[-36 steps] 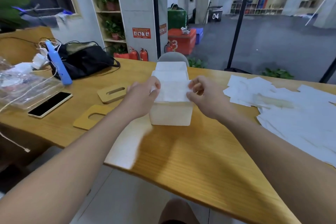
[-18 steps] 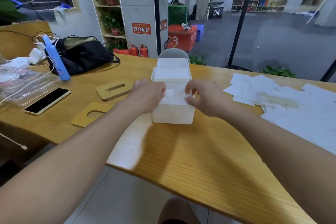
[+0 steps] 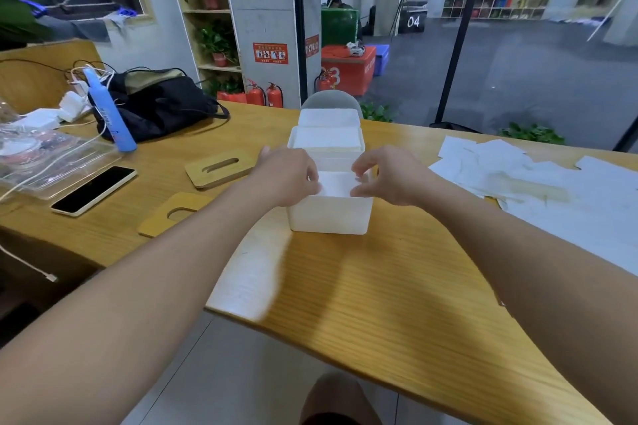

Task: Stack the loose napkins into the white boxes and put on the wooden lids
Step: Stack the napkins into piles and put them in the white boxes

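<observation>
1. currently my left hand (image 3: 288, 176) and right hand (image 3: 390, 176) sit over the mouth of the nearest white box (image 3: 329, 214), fingers curled inward at the napkin stack (image 3: 336, 183) inside it. whether they pinch the paper or only press it down, i cannot tell.
2. risk: if the fingers lift with paper caught between them, the top sheets could come back out or crumple. cause would be an uneven release, in my judgement.
3. risk: a corner left riding on the rim would keep a lid from seating flat.
4. risk: pressing hard on one side could slide the light box along the table (image 3: 397, 304).
5. behind the nearest box stand a second white box (image 3: 326, 140), filled with napkins, and a third (image 3: 328, 115) further back; none has a lid on.
6. left of the nearest box lie two wooden lids (image 3: 219, 167) (image 3: 172, 214), flat, apart from each other.
7. right of it, well apart, the loose napkins (image 3: 518, 176) are spread over the table, many not yet boxed.
8. further left: a phone (image 3: 93, 190), a clear plastic case (image 3: 41, 162), a blue bottle (image 3: 108, 110), a black bag (image 3: 162, 103), cables. none of these blocks the reach to the lids.
</observation>
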Tool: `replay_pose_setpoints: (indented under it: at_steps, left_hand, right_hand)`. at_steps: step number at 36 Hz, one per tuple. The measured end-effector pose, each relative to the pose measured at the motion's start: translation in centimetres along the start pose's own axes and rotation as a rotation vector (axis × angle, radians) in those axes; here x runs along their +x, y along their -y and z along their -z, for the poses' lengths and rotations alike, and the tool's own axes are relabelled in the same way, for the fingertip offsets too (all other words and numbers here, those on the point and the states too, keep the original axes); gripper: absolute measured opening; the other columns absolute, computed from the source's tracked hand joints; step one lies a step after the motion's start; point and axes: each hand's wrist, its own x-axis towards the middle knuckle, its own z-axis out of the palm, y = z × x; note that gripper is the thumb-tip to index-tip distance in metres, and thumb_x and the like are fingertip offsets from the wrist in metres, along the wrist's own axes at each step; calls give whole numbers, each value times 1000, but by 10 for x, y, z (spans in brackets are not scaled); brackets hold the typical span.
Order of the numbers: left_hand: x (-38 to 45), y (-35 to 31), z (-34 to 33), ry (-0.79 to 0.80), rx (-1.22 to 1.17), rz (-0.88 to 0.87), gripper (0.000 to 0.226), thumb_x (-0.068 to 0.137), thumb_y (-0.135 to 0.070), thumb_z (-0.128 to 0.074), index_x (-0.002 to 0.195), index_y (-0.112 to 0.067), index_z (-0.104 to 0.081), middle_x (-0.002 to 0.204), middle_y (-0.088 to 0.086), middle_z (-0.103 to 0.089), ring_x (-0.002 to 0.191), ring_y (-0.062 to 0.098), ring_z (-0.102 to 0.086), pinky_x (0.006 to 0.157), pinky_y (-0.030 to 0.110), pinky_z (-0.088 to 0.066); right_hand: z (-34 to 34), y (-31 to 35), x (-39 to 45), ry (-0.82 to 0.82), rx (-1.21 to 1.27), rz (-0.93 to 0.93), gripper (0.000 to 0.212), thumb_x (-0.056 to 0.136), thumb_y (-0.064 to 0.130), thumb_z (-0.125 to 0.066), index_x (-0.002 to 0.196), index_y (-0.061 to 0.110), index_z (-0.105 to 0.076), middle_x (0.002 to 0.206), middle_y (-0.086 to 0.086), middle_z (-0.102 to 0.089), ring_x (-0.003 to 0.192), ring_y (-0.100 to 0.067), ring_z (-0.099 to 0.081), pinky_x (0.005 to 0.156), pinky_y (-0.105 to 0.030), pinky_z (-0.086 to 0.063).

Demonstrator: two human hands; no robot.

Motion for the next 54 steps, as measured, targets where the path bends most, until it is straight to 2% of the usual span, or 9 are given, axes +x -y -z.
replay_pose_setpoints:
  at_steps: [8,12,15,26,37,41,45,49,54]
  left_hand:
    - [-4,-30,11,-224,-104,-96,21,106,-42,-62,100,-34,-81,100,-16,-76,100,15,-63,99,43,-41]
    - [-13,-72,12,-212,-359,-218,17,103,-40,-69,96,-31,-82,95,-16,-75,92,7,-66,81,35,-55]
    - [-19,-111,6,-184,-431,-289,14,102,-38,-71,95,-32,-81,90,-16,-72,88,7,-65,80,40,-58]
    - [-40,-236,-64,40,-624,-455,16,103,-40,-72,115,-32,-78,109,-18,-73,98,1,-63,83,22,-49]
    - [-42,-275,-118,78,-496,-517,34,103,-51,-67,133,-34,-71,133,-10,-61,130,15,-46,112,43,-42]
    - [-32,-265,-116,94,-474,-502,31,105,-52,-64,133,-42,-70,139,-15,-59,134,15,-43,116,47,-40]
    - [-24,-252,-116,66,-468,-479,26,107,-47,-63,131,-43,-71,138,-18,-58,132,14,-43,117,46,-37]
    - [-23,-246,-125,3,-497,-463,24,108,-45,-62,129,-41,-73,134,-18,-60,128,13,-46,115,48,-38]
    - [-24,-248,-131,-68,-485,-463,22,108,-46,-62,124,-39,-75,130,-19,-62,127,11,-45,113,47,-37]
  right_hand:
    - [17,-11,-31,-137,131,73,43,86,54,-85,123,34,-75,120,23,-73,103,-6,-63,104,-48,-51]
    - [32,-24,-64,-167,190,121,31,92,51,-81,119,35,-78,112,25,-73,94,-2,-65,86,-33,-56]
    - [42,-44,-94,-194,204,111,25,94,47,-79,115,34,-79,109,23,-75,92,0,-66,77,-26,-53]
    - [48,-157,-236,-212,236,-114,20,94,39,-80,113,33,-77,111,24,-74,97,0,-69,92,-29,-56]
    - [31,-210,-283,-231,103,-105,28,97,32,-76,126,33,-73,125,23,-69,108,-3,-61,99,-35,-49]
    - [20,-208,-276,-230,178,-110,23,96,29,-77,118,33,-75,115,19,-71,96,-6,-67,88,-37,-57]
    - [8,-198,-268,-226,166,-57,23,97,30,-72,120,34,-73,125,24,-65,94,-6,-65,84,-38,-58]
    - [9,-197,-260,-197,-31,-39,49,99,24,-61,147,35,-58,144,25,-56,119,-11,-46,105,-36,-40]
    - [14,-200,-252,-166,-50,-41,66,97,18,-55,158,41,-43,134,29,-58,118,-7,-37,115,-32,-21]
